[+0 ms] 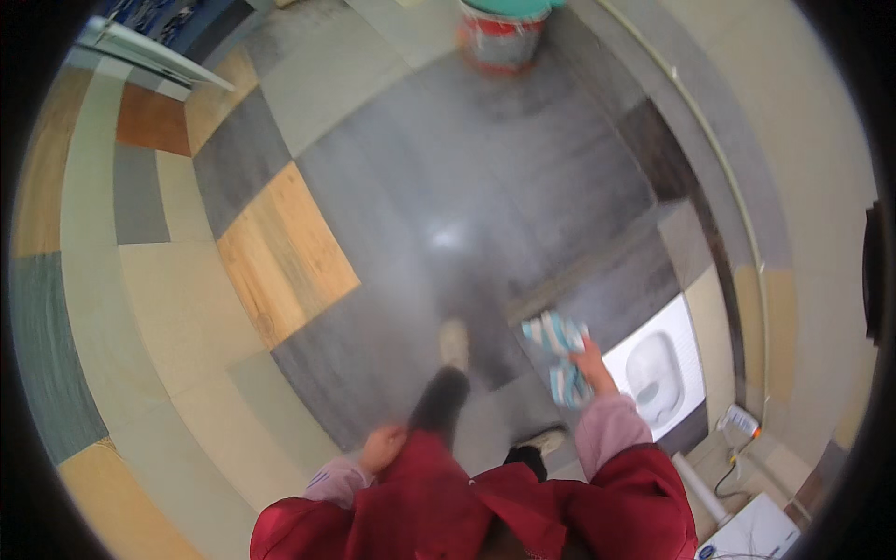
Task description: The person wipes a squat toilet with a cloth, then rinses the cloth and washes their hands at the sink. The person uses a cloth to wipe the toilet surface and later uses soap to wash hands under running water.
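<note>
My right hand [595, 367] is closed around a blue-and-white striped cloth [556, 336], whose folds hang on both sides of the fingers. The cloth is above the dark floor tiles, to the left of a white squat toilet [689, 325] set in a raised step. My left hand [383, 448] hangs beside the red garment at my thigh; no object shows in it, and its fingers are blurred. One shoe [453, 343] is out in front on the grey tiles, the other [546, 441] further back.
A red and grey bucket [500, 38] with a green top stands at the far wall. A pipe [724, 157] runs along the right wall. At lower right are a white bottle [742, 420] and a white cistern [752, 532]. An opened door or panel [157, 56] juts out at upper left.
</note>
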